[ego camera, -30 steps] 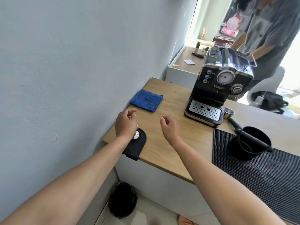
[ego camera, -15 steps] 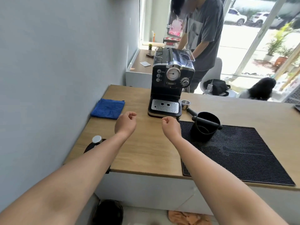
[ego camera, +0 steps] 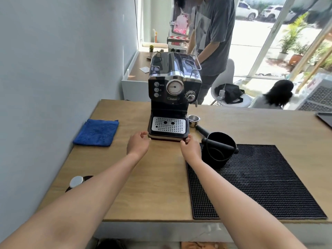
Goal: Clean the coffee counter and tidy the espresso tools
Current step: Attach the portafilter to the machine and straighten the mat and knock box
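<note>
A black espresso machine (ego camera: 175,90) stands at the back of the wooden counter (ego camera: 152,177), its perforated drip tray (ego camera: 168,125) facing me. My left hand (ego camera: 138,143) hovers at the tray's front left corner, fingers curled and apart, holding nothing. My right hand (ego camera: 190,145) is on the front right corner, thumb against the tray's side. A folded blue cloth (ego camera: 96,132) lies to the left by the wall. A steel tamper (ego camera: 76,181) stands on a black tamping mat (ego camera: 88,177), partly hidden by my left forearm. A portafilter (ego camera: 194,120) lies just right of the machine.
A black knock box (ego camera: 219,150) stands on the corner of a black rubber mat (ego camera: 260,180), close beside my right wrist. The grey wall (ego camera: 53,69) borders the counter on the left. A person in a grey shirt (ego camera: 213,33) stands behind the machine; another person (ego camera: 276,94) sits beyond.
Both hands have moved forward from mid-counter to the drip tray's front corners. The view has swung right and now faces the machine; the tamper stays behind on its mat.
</note>
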Demonstrator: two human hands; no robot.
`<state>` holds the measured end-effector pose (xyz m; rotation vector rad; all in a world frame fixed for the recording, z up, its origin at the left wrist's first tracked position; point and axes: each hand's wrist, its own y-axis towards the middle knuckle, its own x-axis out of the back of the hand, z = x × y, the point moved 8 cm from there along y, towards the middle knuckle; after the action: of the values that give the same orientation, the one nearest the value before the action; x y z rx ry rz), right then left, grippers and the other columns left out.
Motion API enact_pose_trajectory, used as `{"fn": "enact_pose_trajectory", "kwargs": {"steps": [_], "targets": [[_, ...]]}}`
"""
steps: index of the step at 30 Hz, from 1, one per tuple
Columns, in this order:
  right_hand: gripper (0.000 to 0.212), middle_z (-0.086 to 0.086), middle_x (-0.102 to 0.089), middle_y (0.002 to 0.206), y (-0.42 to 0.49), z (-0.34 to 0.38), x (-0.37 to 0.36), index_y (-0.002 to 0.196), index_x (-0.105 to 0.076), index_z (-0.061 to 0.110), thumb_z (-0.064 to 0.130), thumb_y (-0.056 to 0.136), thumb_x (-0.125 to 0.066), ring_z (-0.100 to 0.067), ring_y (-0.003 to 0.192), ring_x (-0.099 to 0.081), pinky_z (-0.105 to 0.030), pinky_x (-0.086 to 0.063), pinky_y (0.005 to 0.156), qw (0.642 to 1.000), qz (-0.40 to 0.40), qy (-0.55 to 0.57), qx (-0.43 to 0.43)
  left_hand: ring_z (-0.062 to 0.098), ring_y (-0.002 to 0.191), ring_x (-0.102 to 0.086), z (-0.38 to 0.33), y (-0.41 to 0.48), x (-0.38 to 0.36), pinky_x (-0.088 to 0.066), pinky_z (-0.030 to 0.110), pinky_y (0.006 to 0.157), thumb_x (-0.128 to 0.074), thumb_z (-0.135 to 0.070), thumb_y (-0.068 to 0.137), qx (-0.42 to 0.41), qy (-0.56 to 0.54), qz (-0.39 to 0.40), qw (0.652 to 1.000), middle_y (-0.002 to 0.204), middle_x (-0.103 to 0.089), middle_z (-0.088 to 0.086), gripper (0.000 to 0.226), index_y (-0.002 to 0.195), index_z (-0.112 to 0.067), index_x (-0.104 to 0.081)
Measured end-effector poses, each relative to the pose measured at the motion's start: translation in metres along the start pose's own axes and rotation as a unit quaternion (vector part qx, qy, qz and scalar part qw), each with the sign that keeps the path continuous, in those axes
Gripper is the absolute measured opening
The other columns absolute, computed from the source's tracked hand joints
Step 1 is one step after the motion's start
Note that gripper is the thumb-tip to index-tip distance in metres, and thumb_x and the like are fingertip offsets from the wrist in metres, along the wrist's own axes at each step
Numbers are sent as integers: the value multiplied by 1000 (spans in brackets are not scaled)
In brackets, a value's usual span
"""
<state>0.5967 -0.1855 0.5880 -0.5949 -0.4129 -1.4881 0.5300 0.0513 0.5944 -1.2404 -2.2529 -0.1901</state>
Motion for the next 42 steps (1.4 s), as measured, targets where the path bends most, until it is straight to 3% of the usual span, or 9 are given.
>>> {"fn": "enact_pose_trajectory", "kwargs": {"steps": [3, 6, 9, 11, 13, 17, 29, 36, 42], "targets": [[68, -11, -45, 140, 16, -3, -5, 142, -35, 12, 28, 85, -70, -29, 131, -45, -42, -42, 104, 1000, 7, 8, -2, 23, 126, -53, -2, 15, -12, -44, 36, 100, -69, -26, 86, 5, -2, 13, 1000, 141, -53, 6, 49, 133, -21, -54], [100, -12, -21, 159, 31, -9, -12, 154, -11, 9, 30, 81, -76, -27, 148, -19, -39, -23, 117, 1000, 24, 7, -10, 25, 135, -45, -8, 28, -23, -40, 37, 107, -79, -24, 79, -3, -1, 30, 1000, 149, -47, 7, 73, 143, -17, -45], [112, -11, -16, 162, 47, -12, -18, 155, -4, 10, 31, 77, -80, -25, 150, -11, -41, -16, 121, 1000, 28, 3, -7, 25, 140, -40, -8, 42, -34, -36, 36, 109, -83, -24, 74, 2, 1, 47, 999, 153, -42, 6, 88, 149, -16, -37], [113, -11, -17, 161, 51, -14, -20, 155, -6, 10, 33, 75, -82, -26, 150, -11, -44, -14, 122, 1000, 27, -3, -5, 25, 138, -42, -10, 45, -38, -38, 34, 102, -85, -24, 72, -12, -1, 56, 998, 150, -46, 6, 86, 146, -16, -40], [112, -9, -19, 161, 56, -17, -23, 155, -9, 11, 33, 74, -83, -25, 150, -12, -45, -15, 122, 999, 33, -5, -9, 24, 129, -50, -10, 48, -44, -40, 31, 94, -85, -22, 70, -34, -8, 71, 997, 138, -56, 2, 76, 137, -22, -48], [95, -5, -38, 152, 63, -20, -26, 149, -27, 15, 31, 73, -82, -24, 144, -27, -46, -26, 118, 999, 39, -5, -1, 16, 118, -58, -7, 54, -52, -45, 32, 92, -86, -22, 66, -41, -19, 86, 995, 125, -65, -9, 75, 131, -31, -51], [78, 1, -50, 146, 79, -5, -22, 149, -34, 20, 15, 81, -72, -21, 131, -49, -40, -40, 110, 1000, 3, 14, -8, 11, 109, -63, -3, 75, -52, -43, 20, 86, -78, -18, 77, -37, -44, 37, 998, 108, -68, -16, 60, 132, -30, -59], [63, 3, -65, 124, 101, 8, -19, 138, -48, 26, 12, 81, -71, -17, 108, -61, -27, -45, 92, 1000, -11, 17, -16, 16, 115, -64, -12, 98, -55, -49, 36, 101, -78, -25, 80, -32, -26, 31, 999, 123, -70, -4, 59, 136, -25, -58], [43, -3, -64, 117, 112, 8, -20, 124, -55, 15, 12, 83, -68, -25, 113, -59, -31, -45, 91, 999, -16, 2, -41, 18, 117, -62, -16, 109, -58, -47, 28, 95, -78, -24, 80, -30, -25, 27, 999, 126, -69, -2, 58, 135, -24, -60]]}}
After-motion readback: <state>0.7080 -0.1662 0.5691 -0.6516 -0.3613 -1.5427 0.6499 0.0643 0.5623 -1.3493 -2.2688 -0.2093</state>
